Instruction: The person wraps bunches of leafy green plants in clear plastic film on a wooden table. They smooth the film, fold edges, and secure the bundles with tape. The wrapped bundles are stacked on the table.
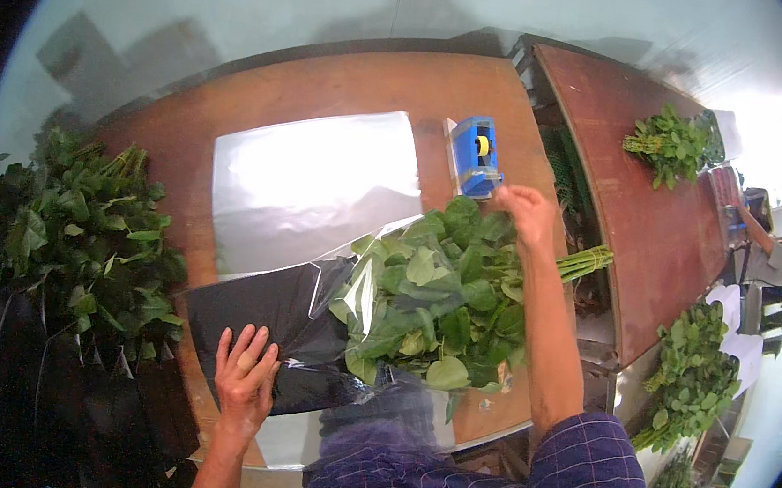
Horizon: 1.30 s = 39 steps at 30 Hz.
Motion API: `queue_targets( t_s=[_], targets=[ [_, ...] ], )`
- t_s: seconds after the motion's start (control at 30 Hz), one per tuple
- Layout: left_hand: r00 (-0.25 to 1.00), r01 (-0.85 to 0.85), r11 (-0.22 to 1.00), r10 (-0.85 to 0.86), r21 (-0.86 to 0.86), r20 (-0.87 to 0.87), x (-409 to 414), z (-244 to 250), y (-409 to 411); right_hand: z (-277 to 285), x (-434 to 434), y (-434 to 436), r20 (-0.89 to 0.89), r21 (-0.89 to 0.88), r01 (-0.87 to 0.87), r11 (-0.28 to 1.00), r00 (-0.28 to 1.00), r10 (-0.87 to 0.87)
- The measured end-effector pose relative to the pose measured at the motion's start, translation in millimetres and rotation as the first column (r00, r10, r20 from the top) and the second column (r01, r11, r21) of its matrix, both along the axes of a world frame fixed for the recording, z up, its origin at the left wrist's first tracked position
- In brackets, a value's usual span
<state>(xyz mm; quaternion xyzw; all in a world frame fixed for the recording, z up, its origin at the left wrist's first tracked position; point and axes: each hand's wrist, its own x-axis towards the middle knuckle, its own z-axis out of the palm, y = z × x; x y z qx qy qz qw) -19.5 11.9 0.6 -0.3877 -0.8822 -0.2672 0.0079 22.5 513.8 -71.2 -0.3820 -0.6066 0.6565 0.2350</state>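
A bunch of leafy green stems (436,291) lies across the wooden table, its leaves partly inside a clear and black plastic sleeve (307,306). The bundled stem ends point right, past the table's edge. My left hand (245,375) rests with fingers apart on the black part of the sleeve. My right hand (525,211) is at the front of a blue tape dispenser (477,155) that holds a yellow-cored roll; its fingers are bent together, and whether tape is between them cannot be made out. Left of the dispenser lies a stack of shiny plastic sheets (312,187).
More leafy bunches (81,235) are heaped at the left, over dark sleeves. Beyond a gap on the right stands a reddish table (619,216) with another bunch (676,146). Further bunches (693,365) lie at the lower right. A person in a cap (781,257) works at the far right.
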Motion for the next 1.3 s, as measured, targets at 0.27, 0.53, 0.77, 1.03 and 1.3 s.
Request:
queue_targets(
  t_s=[0.27,0.53,0.77,1.03,1.3],
  targets=[
    [0.999,0.013,1.000,-0.013,0.017,-0.036,-4,1,1,-32,0,25,0.563,0.792,-0.450,0.413,0.800,-0.208],
    [0.993,0.120,0.992,-0.120,-0.036,0.009,-2,17,-9,148,23,-163,0.012,0.077,-0.232,0.970,0.973,0.231],
    [0.993,0.114,0.993,-0.114,-0.040,-0.012,4,7,-15,72,31,-350,0.164,-0.303,-0.341,0.890,0.901,0.401],
    [0.978,0.203,0.971,-0.208,-0.124,-0.029,-5,9,-1,65,32,-354,0.199,-0.143,-0.390,0.910,0.889,0.413],
    [0.977,0.213,0.969,-0.208,-0.125,0.056,-9,1,-8,76,56,-363,0.201,-0.172,-0.410,0.896,0.875,0.440]
  ],
)
